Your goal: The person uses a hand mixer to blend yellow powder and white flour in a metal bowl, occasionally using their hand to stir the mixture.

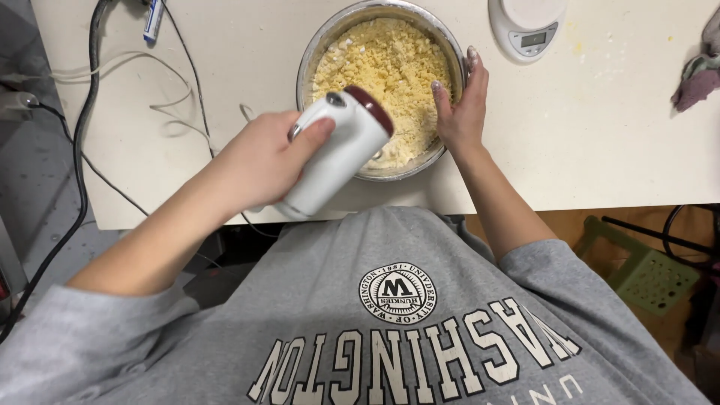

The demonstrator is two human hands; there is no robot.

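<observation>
Mixer point(336, 154), mid-frame: hard, smooth, probably a bit heavy; gripped round its handle by left hand point(259, 161). Right hand point(461, 105), fingers flat, steadying metal bowl point(315, 52) of crumbly dough point(386, 71).

The hand mixer point(337, 154) is covering its own beaters, so where they are meeting the yellow crumbly mixture point(390, 67) is not showing. The left hand point(262, 161) is hiding the mixer's handle and part of its white body. The steel bowl point(311, 56) is losing its near rim behind the mixer. The kitchen scale point(527, 26) is getting cut off by the top edge, its display too small to read. A cloth point(699, 75) is running off the right edge, and the pen point(153, 21) off the top.
</observation>
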